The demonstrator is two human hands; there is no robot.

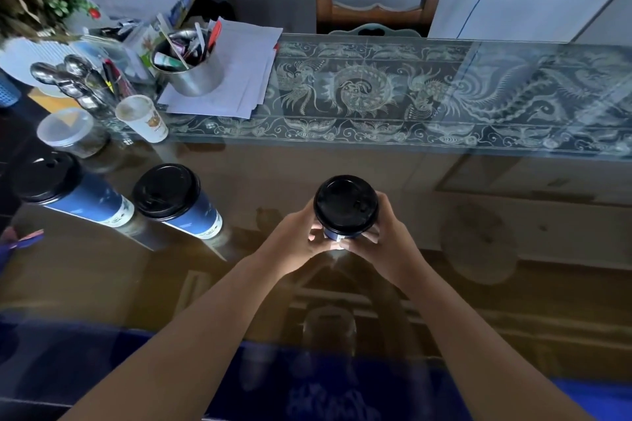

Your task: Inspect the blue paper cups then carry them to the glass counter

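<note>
Both hands on one lidded blue cup: left hand and right hand wrapped round its lower body, over the glass counter; can't tell if it's touching down. Two more blue cups stand at the counter's left. Looks like the placing step; next: set it flat, let go without tipping

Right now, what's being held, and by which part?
A blue paper cup with black lid, gripped by left hand and right hand around its body, below the lid.
</note>
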